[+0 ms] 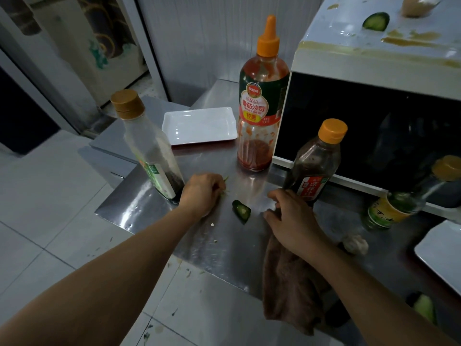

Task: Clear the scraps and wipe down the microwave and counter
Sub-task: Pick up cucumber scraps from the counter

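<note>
Both hands on the steel counter (154,208), scraps in reach.

I log the left hand (202,193) curled over thin green scraps (224,186), apparently pinching them. The right hand (291,218) grips a brown cloth (289,283) draped off the counter edge. A cucumber piece (241,211) lies between the hands. The microwave (374,96) top carries sauce smears (411,38) and a second slice (376,21).

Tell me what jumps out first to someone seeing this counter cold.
The tall ketchup bottle stands mid-counter beside the microwave, whose white top is smeared with brown sauce. Up front, a cucumber piece lies between the left hand, pinching green scraps, and the right hand gripping a brown cloth.
</note>
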`<action>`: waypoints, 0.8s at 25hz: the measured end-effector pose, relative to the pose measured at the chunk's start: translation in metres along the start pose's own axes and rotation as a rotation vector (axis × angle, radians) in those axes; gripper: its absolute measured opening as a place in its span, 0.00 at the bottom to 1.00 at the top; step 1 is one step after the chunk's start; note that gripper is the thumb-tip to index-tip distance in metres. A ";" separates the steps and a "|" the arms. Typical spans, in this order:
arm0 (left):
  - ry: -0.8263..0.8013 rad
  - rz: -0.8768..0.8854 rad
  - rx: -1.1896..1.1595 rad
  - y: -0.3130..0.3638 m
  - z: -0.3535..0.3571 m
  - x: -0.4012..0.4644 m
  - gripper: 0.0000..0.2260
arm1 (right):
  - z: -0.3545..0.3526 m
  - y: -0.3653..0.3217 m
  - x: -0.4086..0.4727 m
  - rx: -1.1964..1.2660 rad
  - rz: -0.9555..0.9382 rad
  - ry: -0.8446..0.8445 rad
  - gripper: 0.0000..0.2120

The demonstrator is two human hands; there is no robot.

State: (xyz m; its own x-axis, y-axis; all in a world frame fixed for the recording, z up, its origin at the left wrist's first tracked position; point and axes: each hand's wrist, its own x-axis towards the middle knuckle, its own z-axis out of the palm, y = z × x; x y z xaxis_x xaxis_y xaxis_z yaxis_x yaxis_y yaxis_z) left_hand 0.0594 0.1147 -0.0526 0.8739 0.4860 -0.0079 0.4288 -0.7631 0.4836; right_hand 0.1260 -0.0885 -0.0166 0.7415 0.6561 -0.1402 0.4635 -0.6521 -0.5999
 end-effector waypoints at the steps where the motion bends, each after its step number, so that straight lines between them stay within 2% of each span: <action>1: -0.003 -0.001 -0.002 -0.001 -0.001 -0.002 0.05 | 0.000 0.000 0.000 -0.001 0.005 0.001 0.21; 8: -0.024 0.037 0.042 0.001 0.001 -0.006 0.05 | 0.003 0.000 0.003 -0.006 0.018 -0.003 0.20; 11: -0.009 0.009 0.008 0.004 0.000 -0.006 0.05 | 0.005 0.001 0.004 0.007 0.011 -0.003 0.19; 15: 0.120 -0.084 -0.069 0.005 -0.004 0.001 0.05 | 0.007 -0.002 0.005 0.026 0.023 -0.007 0.20; 20: 0.050 -0.160 -0.011 0.011 -0.001 0.021 0.04 | 0.009 0.001 0.008 0.067 0.038 -0.008 0.20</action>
State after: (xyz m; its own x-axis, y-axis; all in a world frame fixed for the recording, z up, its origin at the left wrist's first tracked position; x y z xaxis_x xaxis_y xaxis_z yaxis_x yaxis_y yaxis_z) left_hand 0.0821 0.1170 -0.0461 0.7822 0.6216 -0.0424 0.5587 -0.6698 0.4891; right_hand 0.1285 -0.0805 -0.0251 0.7539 0.6344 -0.1706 0.4010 -0.6501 -0.6454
